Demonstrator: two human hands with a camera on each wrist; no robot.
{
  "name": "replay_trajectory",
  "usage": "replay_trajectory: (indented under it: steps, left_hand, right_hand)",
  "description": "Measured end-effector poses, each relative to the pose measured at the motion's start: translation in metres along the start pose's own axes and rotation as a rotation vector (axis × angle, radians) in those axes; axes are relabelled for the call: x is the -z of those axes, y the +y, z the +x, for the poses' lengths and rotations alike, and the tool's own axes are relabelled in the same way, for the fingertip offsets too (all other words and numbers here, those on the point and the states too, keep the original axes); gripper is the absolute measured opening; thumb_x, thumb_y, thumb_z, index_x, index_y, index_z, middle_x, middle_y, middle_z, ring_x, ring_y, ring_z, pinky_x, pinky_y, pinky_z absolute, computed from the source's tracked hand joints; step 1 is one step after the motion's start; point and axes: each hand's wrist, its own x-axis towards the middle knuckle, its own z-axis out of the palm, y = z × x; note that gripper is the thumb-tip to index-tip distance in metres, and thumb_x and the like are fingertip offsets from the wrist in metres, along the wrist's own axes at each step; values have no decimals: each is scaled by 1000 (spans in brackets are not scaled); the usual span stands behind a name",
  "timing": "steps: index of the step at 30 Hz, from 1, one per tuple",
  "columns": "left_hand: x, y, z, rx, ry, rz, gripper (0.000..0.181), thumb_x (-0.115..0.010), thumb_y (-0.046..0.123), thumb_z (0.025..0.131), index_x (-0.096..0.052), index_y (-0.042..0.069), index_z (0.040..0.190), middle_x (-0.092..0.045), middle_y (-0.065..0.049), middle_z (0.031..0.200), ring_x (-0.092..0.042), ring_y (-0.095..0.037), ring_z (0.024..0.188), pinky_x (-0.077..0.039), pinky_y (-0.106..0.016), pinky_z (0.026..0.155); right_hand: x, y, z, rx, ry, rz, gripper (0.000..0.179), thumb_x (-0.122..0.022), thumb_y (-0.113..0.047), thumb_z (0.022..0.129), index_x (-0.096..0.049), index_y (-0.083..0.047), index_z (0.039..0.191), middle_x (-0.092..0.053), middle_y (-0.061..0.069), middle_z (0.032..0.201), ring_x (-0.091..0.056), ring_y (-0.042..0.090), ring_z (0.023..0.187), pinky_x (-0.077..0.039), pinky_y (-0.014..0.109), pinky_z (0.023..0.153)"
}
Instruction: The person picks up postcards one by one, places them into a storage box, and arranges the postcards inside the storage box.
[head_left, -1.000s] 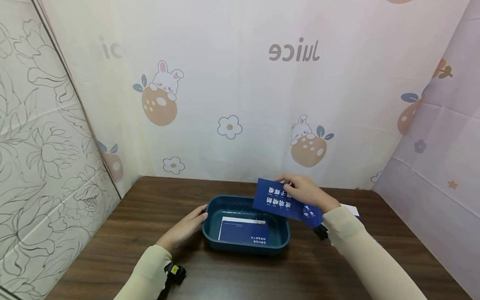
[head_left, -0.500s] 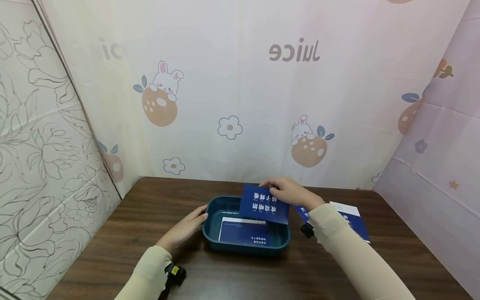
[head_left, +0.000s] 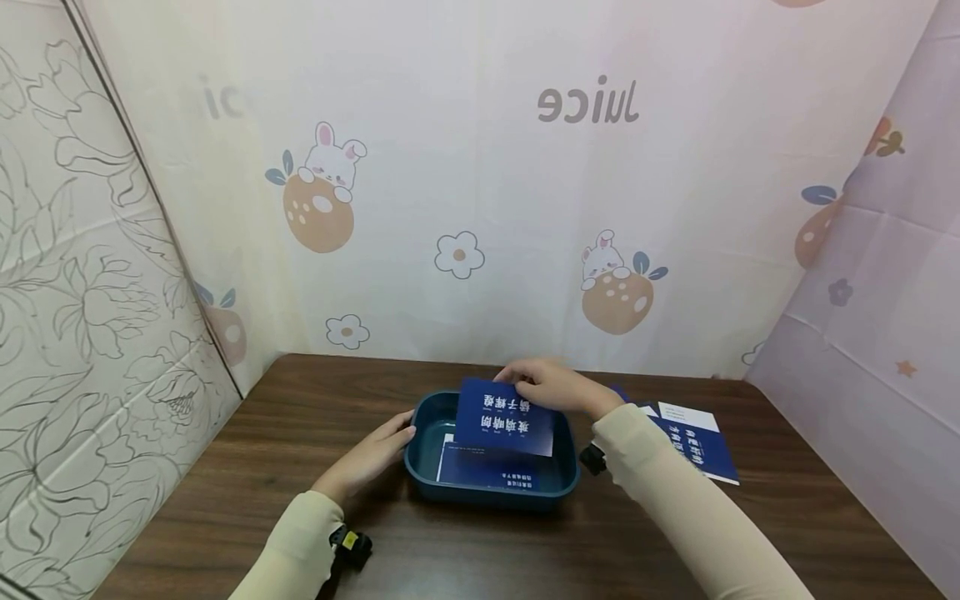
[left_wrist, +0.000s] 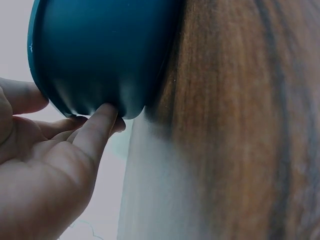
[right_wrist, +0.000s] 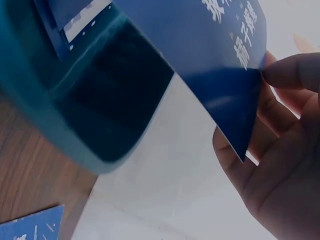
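A dark teal plastic basin stands on the table. My left hand holds its left end; in the left wrist view the thumb is at the rim and a fingertip presses the outer wall. Inside lies a blue and white printed card. My right hand pinches another blue card with white characters, tilted over the basin's back right part. In the right wrist view the card's corner bends between thumb and fingers.
More blue and white cards lie on the brown wooden table to the right, partly behind the right sleeve. Patterned curtains hang at the back and sides. A small black camera sits on the left wrist.
My right hand has carried the blue card leftward, from the basin's right edge to over its inside. The cards on the right have come into view. My left hand and the basin stay put.
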Motion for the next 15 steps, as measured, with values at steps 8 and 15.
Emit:
replay_trajectory:
  steps: [8, 15]
  left_hand:
    - [0, 0, 0, -11, -13, -13, 51, -37, 22, 111, -27, 0, 156, -29, -22, 159, -32, -36, 144, -32, -53, 113]
    - [1, 0, -1, -26, -22, -8, 51, -35, 20, 111, -25, -1, 156, -29, -24, 158, -31, -38, 144, -32, -54, 113]
  right_hand:
    - [-9, -1, 6, -37, -87, 20, 32, -46, -11, 104, -66, -19, 127, -66, 1, 122, -62, 19, 106, -51, 49, 97]
    - [-14, -7, 13, -30, -169, -60, 32, -47, -9, 103, -67, -20, 125, -65, 0, 114, -60, 17, 95, -52, 40, 88]
